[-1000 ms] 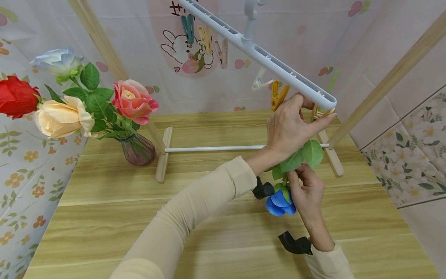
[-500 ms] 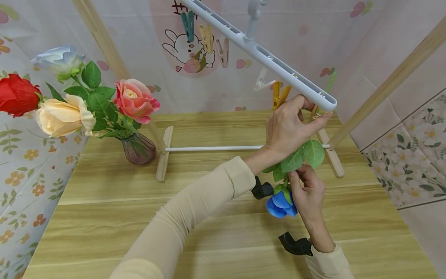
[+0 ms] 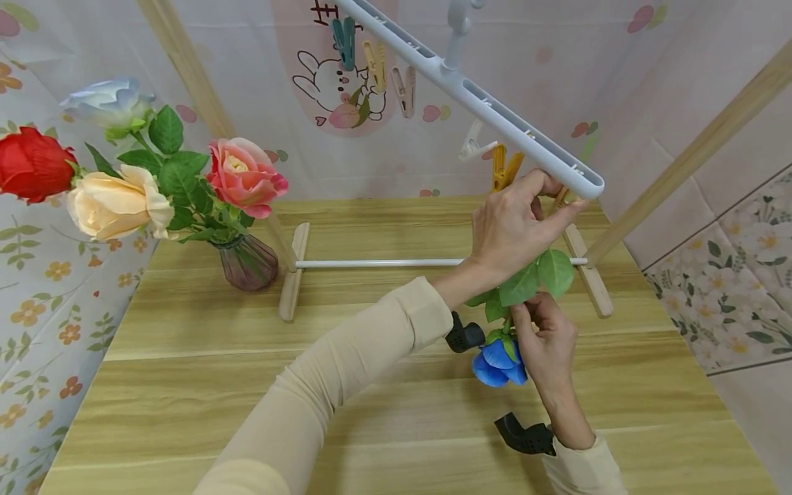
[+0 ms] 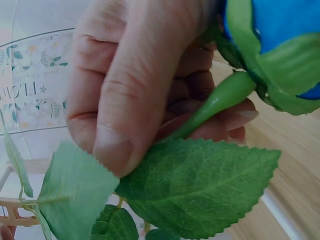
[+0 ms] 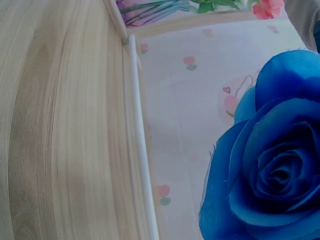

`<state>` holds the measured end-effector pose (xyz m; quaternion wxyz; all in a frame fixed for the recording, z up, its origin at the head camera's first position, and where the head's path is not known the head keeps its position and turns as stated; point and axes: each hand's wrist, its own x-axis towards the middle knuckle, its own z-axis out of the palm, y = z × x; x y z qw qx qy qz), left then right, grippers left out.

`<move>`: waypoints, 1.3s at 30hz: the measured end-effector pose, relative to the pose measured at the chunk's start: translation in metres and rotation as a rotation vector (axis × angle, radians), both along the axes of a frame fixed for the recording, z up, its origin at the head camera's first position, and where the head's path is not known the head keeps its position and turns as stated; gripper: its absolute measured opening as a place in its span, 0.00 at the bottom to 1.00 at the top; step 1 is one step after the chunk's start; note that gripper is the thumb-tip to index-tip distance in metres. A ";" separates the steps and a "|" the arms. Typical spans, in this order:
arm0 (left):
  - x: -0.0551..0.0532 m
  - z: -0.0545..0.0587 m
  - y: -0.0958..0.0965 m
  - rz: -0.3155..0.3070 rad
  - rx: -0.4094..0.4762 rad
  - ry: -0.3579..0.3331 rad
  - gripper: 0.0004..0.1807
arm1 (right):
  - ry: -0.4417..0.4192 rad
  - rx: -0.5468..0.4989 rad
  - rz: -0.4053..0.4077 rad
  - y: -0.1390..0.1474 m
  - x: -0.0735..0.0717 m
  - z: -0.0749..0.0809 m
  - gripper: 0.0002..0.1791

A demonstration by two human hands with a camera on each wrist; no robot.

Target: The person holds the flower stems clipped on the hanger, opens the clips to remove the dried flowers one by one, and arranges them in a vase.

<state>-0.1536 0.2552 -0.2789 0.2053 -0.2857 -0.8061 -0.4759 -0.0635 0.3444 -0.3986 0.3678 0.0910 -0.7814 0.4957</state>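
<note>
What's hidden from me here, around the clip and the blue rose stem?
- Head view: the left hand covers the clip at the hanger end, so its jaws cannot be seen.
- Head view: the stem top is behind that hand.
- Right wrist view: the blue rose fills the frame; right hand unseen.

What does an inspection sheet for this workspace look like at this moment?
Surface: wooden table, bare wood grain.
Job's things: blue rose hanging head down, green stem upward; white peg hanger overhead.
Clutter: vase of roses at left; wooden rack behind.
Grippers: left hand pinches at a peg under the hanger's end; right hand grips the rose's stem.
Cables: nothing seen.
Surroundings: floral and cartoon-print sheets.
</note>
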 end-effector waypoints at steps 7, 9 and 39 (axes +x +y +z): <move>0.001 -0.004 0.002 -0.013 0.021 -0.033 0.21 | 0.001 0.020 0.002 0.003 0.001 -0.001 0.05; 0.000 -0.005 0.003 -0.019 0.022 -0.034 0.21 | 0.002 0.015 0.026 0.004 0.003 0.000 0.05; 0.006 -0.061 -0.091 -0.197 -0.677 0.415 0.09 | -0.222 -0.002 0.524 0.027 0.028 0.007 0.18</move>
